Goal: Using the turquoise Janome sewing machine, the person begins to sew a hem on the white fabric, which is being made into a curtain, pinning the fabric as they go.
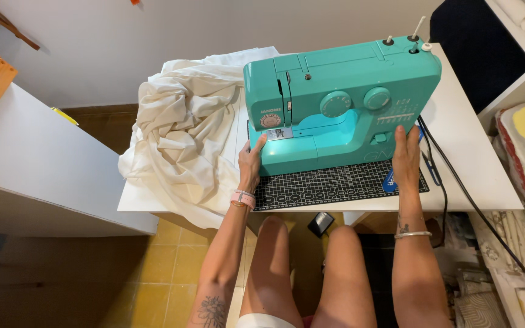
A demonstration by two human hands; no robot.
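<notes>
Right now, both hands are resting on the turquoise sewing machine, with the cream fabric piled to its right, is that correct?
Not quite: the head view shows the cream fabric piled to the left of the turquoise sewing machine. Both the left hand and right hand do rest on it.

Teal sewing machine (341,103); cream fabric (180,127); blk cutting mat (329,185) w/ white grid.

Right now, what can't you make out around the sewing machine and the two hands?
Head view only:
- Needle area of the sewing machine: too small, partly behind the left hand.
- Right hand: palm lies flat on the machine's base; what is under it is hidden.
- Black cord: its end is cut off by the right edge.
- Cream fabric: folds hide the table beneath.
</notes>
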